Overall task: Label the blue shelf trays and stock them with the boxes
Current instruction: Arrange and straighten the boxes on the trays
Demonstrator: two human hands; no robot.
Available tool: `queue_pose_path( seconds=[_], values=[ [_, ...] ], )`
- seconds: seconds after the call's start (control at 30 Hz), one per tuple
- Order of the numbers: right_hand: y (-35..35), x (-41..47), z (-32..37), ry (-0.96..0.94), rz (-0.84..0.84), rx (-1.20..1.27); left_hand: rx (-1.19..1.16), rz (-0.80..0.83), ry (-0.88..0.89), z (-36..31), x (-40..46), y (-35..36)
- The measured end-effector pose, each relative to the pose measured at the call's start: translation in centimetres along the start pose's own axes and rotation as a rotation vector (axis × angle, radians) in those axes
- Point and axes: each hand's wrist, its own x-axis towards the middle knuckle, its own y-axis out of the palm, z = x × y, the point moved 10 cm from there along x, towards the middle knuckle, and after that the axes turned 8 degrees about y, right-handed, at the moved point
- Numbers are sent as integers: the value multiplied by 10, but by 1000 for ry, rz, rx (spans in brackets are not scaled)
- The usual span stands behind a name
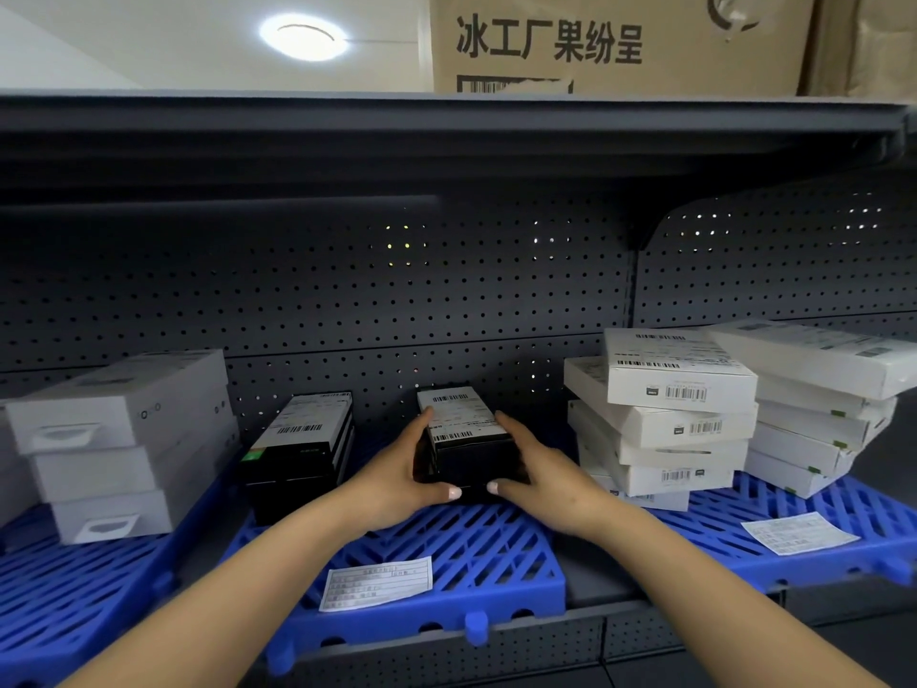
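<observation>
Black cardboard boxes with white barcode labels (pixel 466 439) are gripped as a stack between the left hand (pixel 412 469) and right hand (pixel 533 469) on the middle blue slatted plastic tray (pixel 446 543), where uneven pressure could topple them.

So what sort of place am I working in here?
Probably a stockroom: dark pegboard-backed shelving, barcoded boxes stacked on blue shelf trays, and a large carton stored on top.

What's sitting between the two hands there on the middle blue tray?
A stack of black boxes: the left hand and right hand grip its sides. Head view.
</observation>
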Motion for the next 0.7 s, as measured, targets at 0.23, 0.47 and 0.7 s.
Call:
queue_pose_path(
  seconds=[0.23, 0.47, 0.7],
  values=[
    [3, 2, -8, 8, 25, 30, 15, 5, 6, -2, -1, 0],
    [3, 8, -6, -14, 48, 79, 37, 7, -13, 0, 2, 1],
    [2, 11, -4, -13, 64, 97, 83, -24, -33, 6, 5, 0]
  ],
)
